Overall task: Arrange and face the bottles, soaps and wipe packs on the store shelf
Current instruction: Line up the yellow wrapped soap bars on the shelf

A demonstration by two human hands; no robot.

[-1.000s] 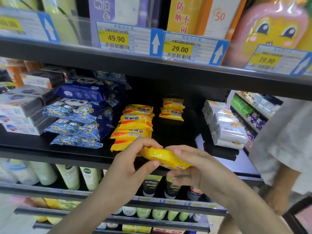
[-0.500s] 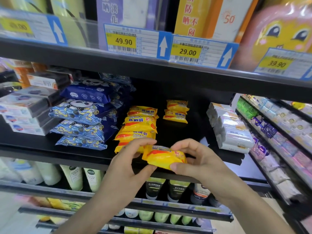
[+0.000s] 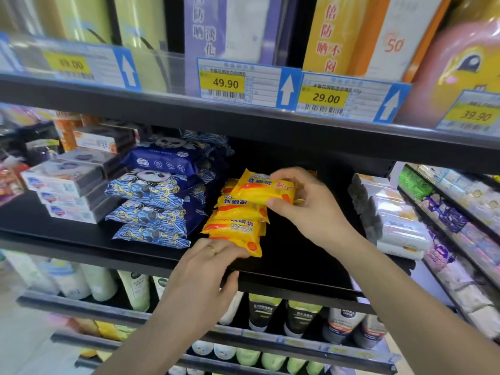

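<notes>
The right hand (image 3: 305,204) pinches a yellow soap pack (image 3: 263,191) by its right end, thumb under the front edge and fingers curled over the top. The pack lies flat on top of the stack of yellow soap packs (image 3: 236,226) on the black shelf (image 3: 292,263), its label upside down to the camera. The left hand (image 3: 205,266), a ring (image 3: 212,249) on one finger, reaches in from below and rests its straight fingers on the lowest pack at the front left foot of that stack; it presses rather than grasps, with nothing held inside it.

Just left of the held pack, touching the soap stack, stands a pile of blue wipe packs (image 3: 151,196) with a panda print, several high and more behind. Further left of the grip sit stacked boxed soaps (image 3: 67,190) in grey and white boxes. To the right of the grip, across a bare stretch of shelf, lie pale wrapped soap bars (image 3: 397,220), stacked and leaning.

Above the grip, the upper shelf carries tall boxes (image 3: 349,31) behind price tags (image 3: 249,83) reading 49.90 and 29.00. Below the grip, the lower shelf holds upright tubes (image 3: 263,312) and bottles (image 3: 343,324), caps down, in a row behind a rail.
</notes>
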